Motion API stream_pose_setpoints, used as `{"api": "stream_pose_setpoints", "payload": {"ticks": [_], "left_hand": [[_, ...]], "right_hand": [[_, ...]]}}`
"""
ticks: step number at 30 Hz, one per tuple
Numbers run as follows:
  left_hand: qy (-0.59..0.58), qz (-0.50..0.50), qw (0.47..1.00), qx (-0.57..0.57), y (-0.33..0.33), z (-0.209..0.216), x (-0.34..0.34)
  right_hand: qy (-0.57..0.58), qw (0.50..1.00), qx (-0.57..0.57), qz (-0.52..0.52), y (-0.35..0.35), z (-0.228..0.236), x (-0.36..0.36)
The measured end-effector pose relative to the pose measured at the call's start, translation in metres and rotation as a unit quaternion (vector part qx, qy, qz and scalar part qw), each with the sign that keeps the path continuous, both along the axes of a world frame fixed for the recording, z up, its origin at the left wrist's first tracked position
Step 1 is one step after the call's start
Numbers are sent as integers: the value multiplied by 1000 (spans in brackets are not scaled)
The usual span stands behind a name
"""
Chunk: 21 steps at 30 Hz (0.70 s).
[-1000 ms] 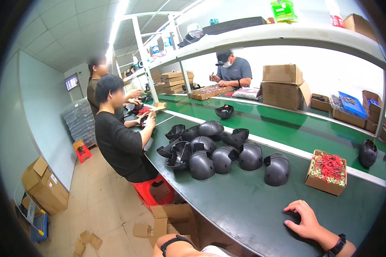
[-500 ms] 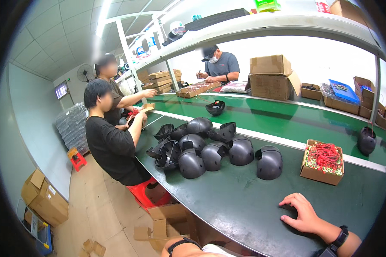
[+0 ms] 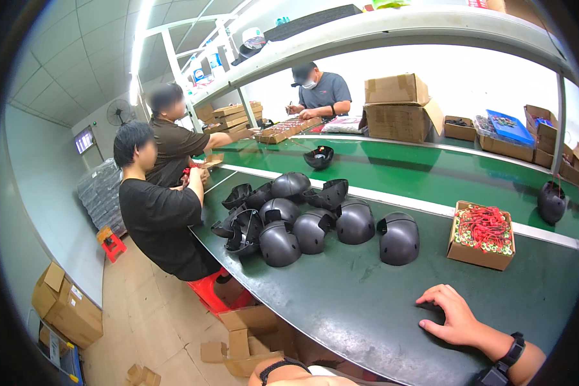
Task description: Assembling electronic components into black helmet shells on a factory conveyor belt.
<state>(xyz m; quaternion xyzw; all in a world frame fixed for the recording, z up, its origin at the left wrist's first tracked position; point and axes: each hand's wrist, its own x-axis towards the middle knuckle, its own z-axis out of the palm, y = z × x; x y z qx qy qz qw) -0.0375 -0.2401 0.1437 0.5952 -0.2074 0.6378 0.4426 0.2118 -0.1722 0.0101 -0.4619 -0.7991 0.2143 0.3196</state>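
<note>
My right hand (image 3: pixel 451 316) rests on the dark green bench (image 3: pixel 367 302), thumb and fingers apart, loosely curved, with nothing between them. Its wrist wears a black watch-like band. Beyond it stands a small cardboard box (image 3: pixel 481 248) filled with red wired parts and green-and-white pieces. The nearest shell to my hand is a dark grey helmet-like shell (image 3: pixel 399 239). Several more such shells (image 3: pixel 280 244) lie clustered to the left, some turned hollow side up. At the lower edge, my left wrist with a thin black band and part of my left hand (image 3: pixel 262 368) show; its fingers are hidden.
Past a pale rail runs a green belt (image 3: pixel 392 174) carrying an upturned shell (image 3: pixel 318 157) and another shell (image 3: pixel 551 202). Two people work at the left; one person sits across the belt. Cartons (image 3: pixel 399 122) stand behind it. An overhead shelf (image 3: pixel 379 32) spans the bench.
The view has shifted slightly. At the left, one co-worker's arm now stretches toward the tray across the belt, and the other's hands have drawn closer to the body. My right hand stays put.
</note>
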Motion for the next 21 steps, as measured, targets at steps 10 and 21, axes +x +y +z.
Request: {"api": "stream_pose_setpoints", "payload": {"ticks": [10,21], "left_hand": [[18,-44,998,31,12,-3,-3],[60,-38,997,-33,3,-8,-7]], "right_hand": [[-5,1000,5,4,1,0,0],[1,1000,1,6,4,-2,0]]}}
